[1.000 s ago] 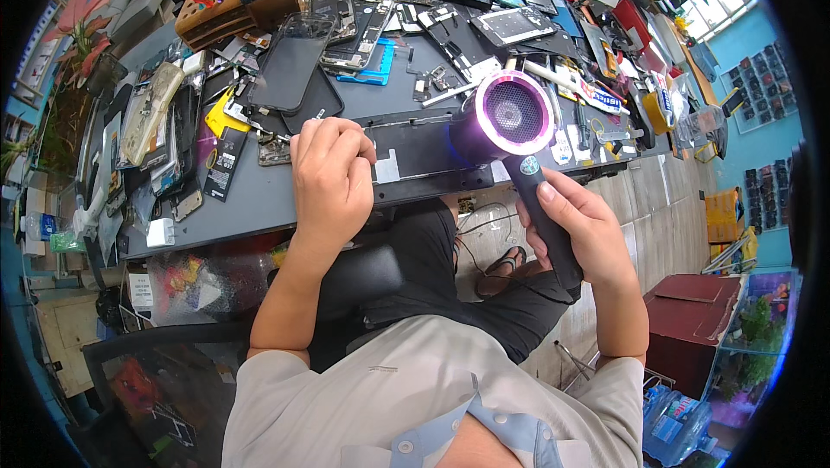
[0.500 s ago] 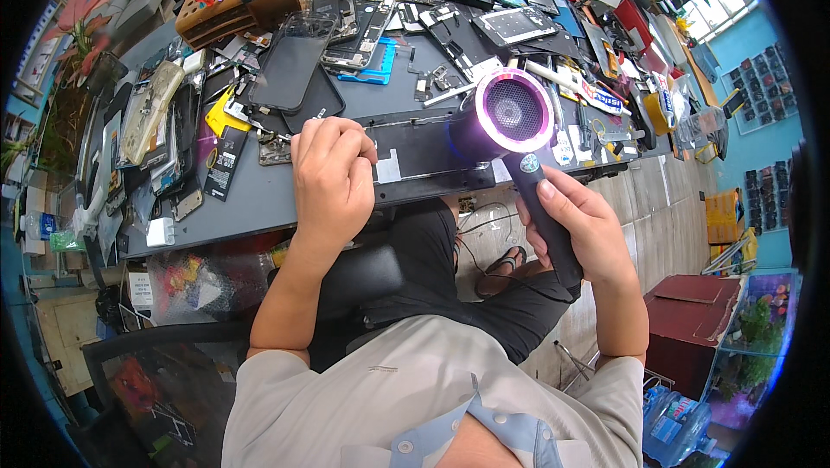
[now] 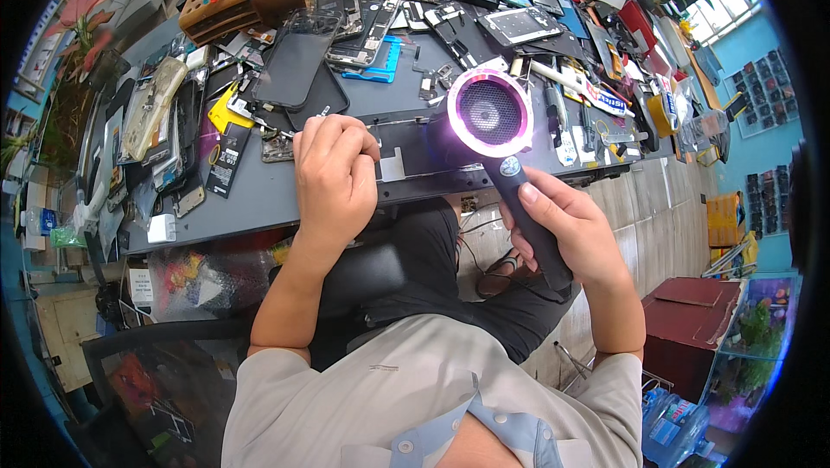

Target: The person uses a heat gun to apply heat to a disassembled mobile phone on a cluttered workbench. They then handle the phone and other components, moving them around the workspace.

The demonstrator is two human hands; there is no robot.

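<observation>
My right hand [image 3: 560, 221] is wrapped round the handle of a black hair dryer [image 3: 538, 217] with a shiny pink-purple ring round its mesh end. The dryer's head is above a long, flat black panel [image 3: 413, 141] lying along the near edge of the desk. A pale rectangular patch [image 3: 392, 166] shows on that panel. At the panel's left end, my left hand [image 3: 335, 169] is closed, thumb and fingers pressed together. What its fingertips grip is hidden beneath them.
Phone parts and a clear phone case [image 3: 298, 61] crowd the dark desk [image 3: 251, 208]. A wooden organizer [image 3: 226, 14] stands far left, and a blue tray [image 3: 380, 66] lies mid-desk. Tubes and hand tools fill the right side, near a yellow tape roll [image 3: 664, 113]. A white charger [image 3: 162, 227] sits at the front-left edge.
My right hand has moved the hair dryer a little to the left along the panel. The left hand stays closed at nearly the same place.
</observation>
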